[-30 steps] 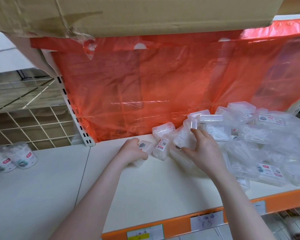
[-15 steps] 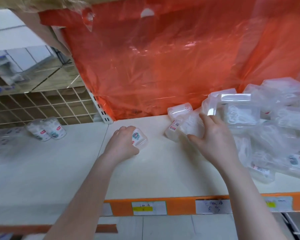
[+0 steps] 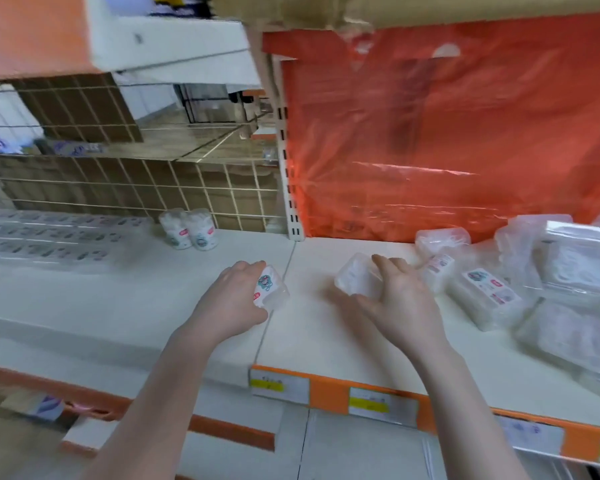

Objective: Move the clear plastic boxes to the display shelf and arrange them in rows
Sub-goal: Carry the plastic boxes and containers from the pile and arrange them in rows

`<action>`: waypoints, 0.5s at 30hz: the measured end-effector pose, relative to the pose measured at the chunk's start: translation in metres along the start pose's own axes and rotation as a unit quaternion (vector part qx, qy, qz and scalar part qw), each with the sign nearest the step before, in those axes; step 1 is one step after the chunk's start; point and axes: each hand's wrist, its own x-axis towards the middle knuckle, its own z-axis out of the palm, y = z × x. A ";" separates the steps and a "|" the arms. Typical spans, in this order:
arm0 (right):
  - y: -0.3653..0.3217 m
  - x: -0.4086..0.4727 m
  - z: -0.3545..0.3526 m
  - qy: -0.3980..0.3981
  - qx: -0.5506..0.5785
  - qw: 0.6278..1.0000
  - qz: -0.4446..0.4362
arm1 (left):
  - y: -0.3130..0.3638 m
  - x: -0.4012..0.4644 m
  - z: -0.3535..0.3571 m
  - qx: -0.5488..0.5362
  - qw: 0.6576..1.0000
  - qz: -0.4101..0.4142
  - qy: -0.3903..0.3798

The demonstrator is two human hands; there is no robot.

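My left hand (image 3: 231, 299) grips a small clear plastic box with a printed label (image 3: 270, 288), held just above the white shelf (image 3: 319, 344) near the seam between two shelf boards. My right hand (image 3: 400, 296) holds a second clear box (image 3: 355, 277) a little to the right of the seam. A heap of more clear boxes and wrapped packs (image 3: 534, 271) lies on the shelf's right side. Two round clear boxes (image 3: 191, 232) stand upright at the back of the left shelf section.
A red plastic sheet (image 3: 447, 140) hangs behind the right shelf section. A wire grid (image 3: 136, 188) backs the left one. Flat clear packs (image 3: 49, 237) lie at the far left. Price tags (image 3: 381, 405) sit on the orange front edge. Cardboard hangs overhead.
Both hands have moved left, away from the heap, each carrying a box. The view has swung left, showing more of the left shelf section.
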 end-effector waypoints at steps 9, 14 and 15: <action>-0.153 -0.018 0.092 -0.016 0.000 0.999 -0.048 | -0.159 -0.065 -0.050 0.034 0.999 -0.034 0.017; -0.248 -0.027 0.146 -0.050 0.022 0.996 -0.074 | -0.254 -0.105 -0.080 0.054 0.996 -0.069 0.024; -0.265 -0.027 0.153 -0.057 0.025 0.995 -0.082 | -0.270 -0.112 -0.085 0.058 0.995 -0.073 0.025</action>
